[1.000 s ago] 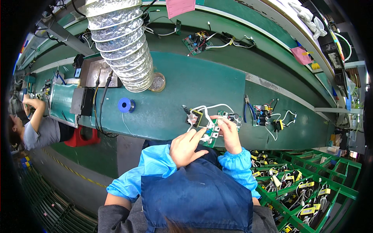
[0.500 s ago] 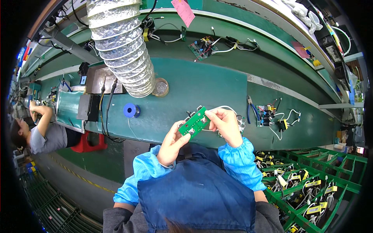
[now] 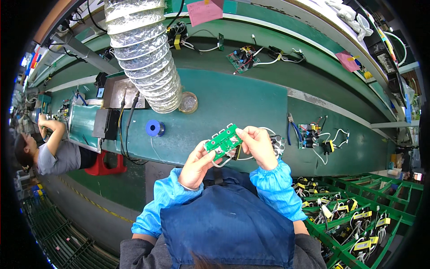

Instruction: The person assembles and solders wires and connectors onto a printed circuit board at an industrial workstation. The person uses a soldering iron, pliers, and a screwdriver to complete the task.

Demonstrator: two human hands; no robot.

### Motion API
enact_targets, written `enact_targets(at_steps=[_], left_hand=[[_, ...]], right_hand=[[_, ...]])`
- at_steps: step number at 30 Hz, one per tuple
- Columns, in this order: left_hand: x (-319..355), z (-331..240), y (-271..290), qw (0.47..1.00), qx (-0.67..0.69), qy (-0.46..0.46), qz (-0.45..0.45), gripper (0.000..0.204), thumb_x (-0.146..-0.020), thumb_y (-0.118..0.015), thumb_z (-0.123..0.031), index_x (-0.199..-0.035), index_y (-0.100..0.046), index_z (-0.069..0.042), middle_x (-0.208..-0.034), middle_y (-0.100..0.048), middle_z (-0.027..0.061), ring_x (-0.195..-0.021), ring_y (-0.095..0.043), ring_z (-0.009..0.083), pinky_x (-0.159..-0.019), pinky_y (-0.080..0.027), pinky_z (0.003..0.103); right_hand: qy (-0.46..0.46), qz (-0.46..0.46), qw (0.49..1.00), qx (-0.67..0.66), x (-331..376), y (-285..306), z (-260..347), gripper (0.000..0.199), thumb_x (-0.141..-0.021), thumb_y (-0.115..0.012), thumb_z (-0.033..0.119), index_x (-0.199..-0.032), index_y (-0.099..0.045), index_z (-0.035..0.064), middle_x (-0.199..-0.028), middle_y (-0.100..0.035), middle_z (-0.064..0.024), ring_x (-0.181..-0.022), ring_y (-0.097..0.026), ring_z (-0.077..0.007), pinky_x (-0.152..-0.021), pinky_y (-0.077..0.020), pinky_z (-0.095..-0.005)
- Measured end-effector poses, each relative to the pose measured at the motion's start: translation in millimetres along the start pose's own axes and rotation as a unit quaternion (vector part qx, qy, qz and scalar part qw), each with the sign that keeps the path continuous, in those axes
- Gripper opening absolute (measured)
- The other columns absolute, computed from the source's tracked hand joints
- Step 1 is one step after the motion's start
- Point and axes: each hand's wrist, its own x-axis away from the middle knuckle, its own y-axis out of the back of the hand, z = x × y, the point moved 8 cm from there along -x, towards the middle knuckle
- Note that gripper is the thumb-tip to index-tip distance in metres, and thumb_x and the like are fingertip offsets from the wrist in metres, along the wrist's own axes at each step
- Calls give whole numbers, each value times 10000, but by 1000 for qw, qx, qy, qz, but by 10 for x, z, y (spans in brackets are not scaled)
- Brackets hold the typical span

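A green circuit board [image 3: 219,142] is held up over the near edge of the bench, its face with solder spots turned up. My left hand [image 3: 196,165] pinches its lower left part, thumb on top. At the upper right end, my right hand [image 3: 257,144] grips the board between thumb and fingers. White wire loops hang below and behind it, and dark components show along its underside. Behind my right hand sits another board with round components [image 3: 278,144], partly hidden. Both forearms wear blue sleeves.
Left on the bench are a blue solder spool [image 3: 155,128], a round tin [image 3: 188,102], a black box [image 3: 105,123] and a ribbed duct [image 3: 156,80]. Pliers [image 3: 294,127] and a wired board [image 3: 309,136] lie right. Green racks [image 3: 358,210] hold several assemblies. A co-worker [image 3: 56,154] sits left.
The board has tilted in my hands, showing more of its lower side and the white wire beneath. The whole view has shifted slightly.
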Motion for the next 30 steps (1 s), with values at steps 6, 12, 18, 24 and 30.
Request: enact_targets(at_steps=[6, 12, 18, 24, 30], left_hand=[[-28, 4, -4, 1000, -7, 5, -1, 348, -866, -524, -159, -1174, -403, -50, -1164, -486, 83, -1090, -486, 224, -911, -404, 385], [-41, -7, -41, 1000, -28, -2, 3, 333, -866, -520, -146, -1170, -414, -62, -1154, -494, 80, -1072, -493, 224, -904, -408, 396], [-56, -175, 416, 992, 7, -52, -114, 315, -866, -520, -141, -1166, -438, -97, -1147, -512, 72, -1031, -505, 215, -873, -421, 424], [-280, -282, 359, 993, -36, -30, -105, 337, -849, -549, -168, -1162, -442, -106, -1149, -511, 73, -1051, -495, 220, -868, -428, 433], [-705, -643, 125, 996, -9, -59, -68, 332, -837, -570, -169, -1144, -456, -115, -1122, -520, 52, -1034, -495, 196, -864, -409, 427]], right_hand=[[-16, -11, 1000, -7, 6, 3, -8, 242, -851, -574, 225, -680, -539, 58, -489, -474, 32, -409, -394, -17, -393, -271, -171], [-13, -13, 1000, -24, 54, 26, -7, 231, -860, -561, 232, -732, -564, 40, -506, -499, 18, -445, -435, -35, -433, -322, -181], [123, -247, 829, 486, 212, 746, -292, 426, -705, -654, 188, -1110, -532, 132, -1022, -510, -135, -930, -513, -301, -734, -444, -397], [43, -246, 800, 545, 344, 1148, -1050, 605, -613, -729, 183, -1169, -494, 135, -1209, -328, -186, -1093, -357, -376, -826, -418, -461], [-31, -235, 848, 474, 200, 1579, -1394, 475, -628, -725, 221, -1084, -597, 183, -1045, -540, -166, -943, -533, -347, -805, -450, -399]])
